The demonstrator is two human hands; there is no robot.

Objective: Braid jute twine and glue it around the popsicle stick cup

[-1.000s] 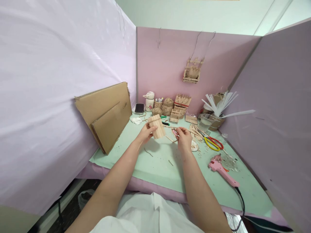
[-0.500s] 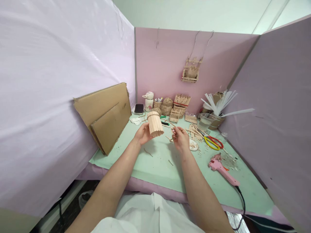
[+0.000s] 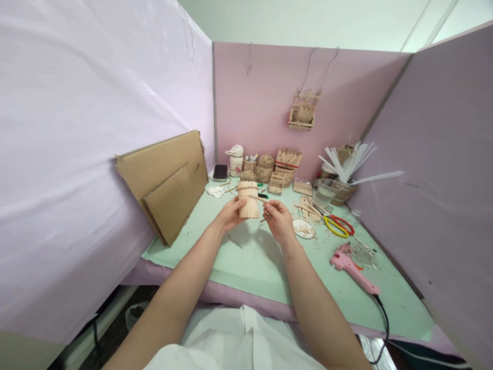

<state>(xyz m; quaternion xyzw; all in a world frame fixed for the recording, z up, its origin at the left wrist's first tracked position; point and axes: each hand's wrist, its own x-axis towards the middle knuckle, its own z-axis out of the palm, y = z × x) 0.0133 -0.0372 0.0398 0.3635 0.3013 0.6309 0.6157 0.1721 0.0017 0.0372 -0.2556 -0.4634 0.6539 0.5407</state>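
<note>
A round holder made of upright wooden sticks [image 3: 249,204] is held above the table, nearly upright, with twine around its upper part. My left hand [image 3: 231,212] is closed around its left side. My right hand [image 3: 278,220] is just right of it, thumb and fingers pinched on a length of twine [image 3: 262,199] that reaches across to the holder's side. Part of the twine hangs below the right fingers. The far side of the holder is hidden.
A pink glue gun [image 3: 354,272], scissors [image 3: 339,226], loose craft sticks [image 3: 308,209] and a small white dish [image 3: 304,229] lie to the right. Cardboard sheets [image 3: 169,180] lean at the left. Behind are a bottle [image 3: 236,161], stick models [image 3: 287,164] and a plastic cup [image 3: 326,192].
The holder has turned more upright and shifted slightly right. My right hand has moved left toward it, bringing the twine against its side.
</note>
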